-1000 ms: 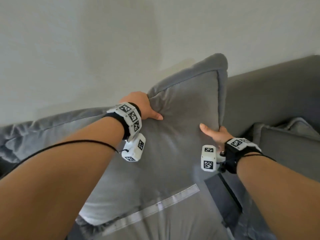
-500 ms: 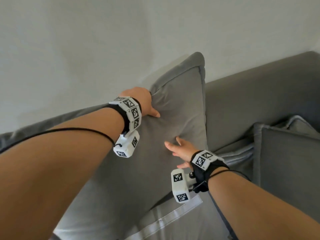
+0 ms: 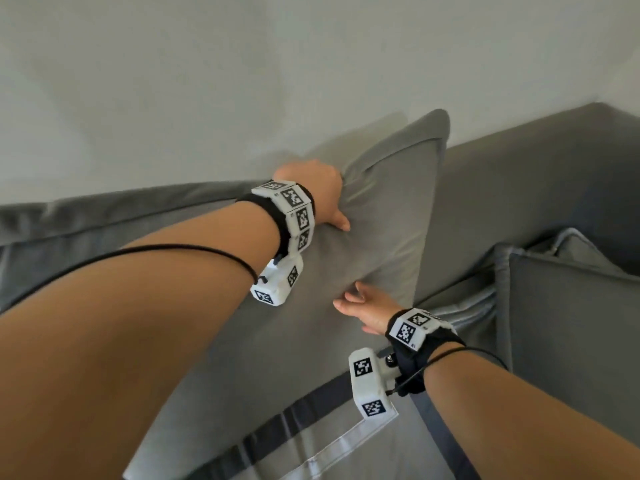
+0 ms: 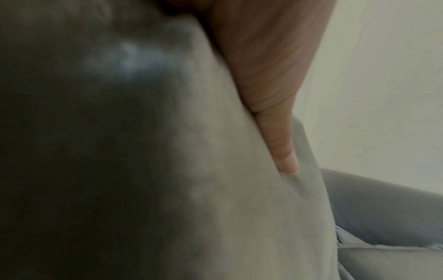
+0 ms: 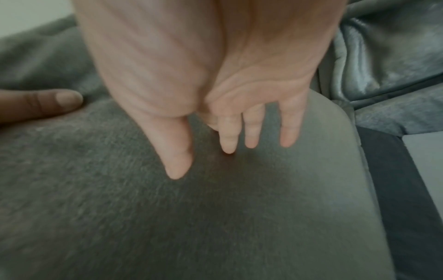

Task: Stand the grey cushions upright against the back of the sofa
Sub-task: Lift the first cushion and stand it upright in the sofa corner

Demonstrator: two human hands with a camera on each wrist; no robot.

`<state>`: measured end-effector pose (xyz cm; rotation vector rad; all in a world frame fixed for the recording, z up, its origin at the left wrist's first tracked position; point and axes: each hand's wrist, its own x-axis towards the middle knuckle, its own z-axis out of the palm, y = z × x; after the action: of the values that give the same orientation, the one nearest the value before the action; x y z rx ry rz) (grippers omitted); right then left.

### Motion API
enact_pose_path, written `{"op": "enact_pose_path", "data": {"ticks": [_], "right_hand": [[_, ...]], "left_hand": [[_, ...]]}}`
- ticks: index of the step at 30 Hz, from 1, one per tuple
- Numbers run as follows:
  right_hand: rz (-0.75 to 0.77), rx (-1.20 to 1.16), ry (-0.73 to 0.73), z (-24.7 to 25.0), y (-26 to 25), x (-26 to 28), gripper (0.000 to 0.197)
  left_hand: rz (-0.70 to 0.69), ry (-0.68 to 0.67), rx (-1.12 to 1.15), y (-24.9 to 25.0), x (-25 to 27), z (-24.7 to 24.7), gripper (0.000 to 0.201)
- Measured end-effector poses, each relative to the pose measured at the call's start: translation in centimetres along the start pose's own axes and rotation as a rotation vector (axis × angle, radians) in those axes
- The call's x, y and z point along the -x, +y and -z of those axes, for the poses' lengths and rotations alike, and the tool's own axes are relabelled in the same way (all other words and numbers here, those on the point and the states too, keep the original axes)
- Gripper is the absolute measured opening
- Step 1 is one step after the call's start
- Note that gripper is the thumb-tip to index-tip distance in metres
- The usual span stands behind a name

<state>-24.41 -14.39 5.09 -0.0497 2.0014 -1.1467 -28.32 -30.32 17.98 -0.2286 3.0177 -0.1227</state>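
Left hand (image 3: 317, 195) grips the top edge of the grey cushion (image 3: 374, 244), thumb on its front. Right hand (image 3: 367, 306) lies flat, fingers spread, against the cushion's face. It stands upright against the sofa back (image 3: 540, 188); another cushion (image 3: 571, 323) lies right.

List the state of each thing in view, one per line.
Grey cushion: upright, leaning on the sofa back.
Second cushion: lying low on the seat at right.
Left hand: grips the cushion's top edge.
Right hand: open, fingers spread on the cushion's front.
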Motion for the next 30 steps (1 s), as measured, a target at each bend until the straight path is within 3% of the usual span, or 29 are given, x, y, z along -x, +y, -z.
{"op": "enact_pose_path", "data": {"ticks": [8, 13, 17, 20, 24, 30], "right_hand": [[-0.011, -0.017, -0.041, 1.3, 1.0, -0.6, 0.077], [0.033, -0.042, -0.012, 2.2, 0.9, 0.4, 0.074], [0.018, -0.179, 0.098, 5.0, 1.4, 1.5, 0.075], [0.005, -0.296, 0.178, 7.3, 1.6, 2.2, 0.074], [0.005, -0.413, 0.244, 10.2, 2.4, 2.6, 0.077], [0.007, -0.534, 0.405, 14.5, 5.4, 5.2, 0.075]], "left_hand": [[0.150, -0.157, 0.125, -0.8, -3.0, -1.9, 0.074], [0.316, -0.056, 0.215, -1.2, -2.1, -2.3, 0.091], [0.381, 0.029, 0.150, 0.5, -1.2, -1.0, 0.113], [0.346, 0.141, 0.147, 2.9, -1.2, -0.3, 0.113], [0.187, 0.316, 0.175, 8.3, -0.7, -0.2, 0.106], [0.051, 0.194, 0.315, 17.4, 0.0, -0.3, 0.087]]}}
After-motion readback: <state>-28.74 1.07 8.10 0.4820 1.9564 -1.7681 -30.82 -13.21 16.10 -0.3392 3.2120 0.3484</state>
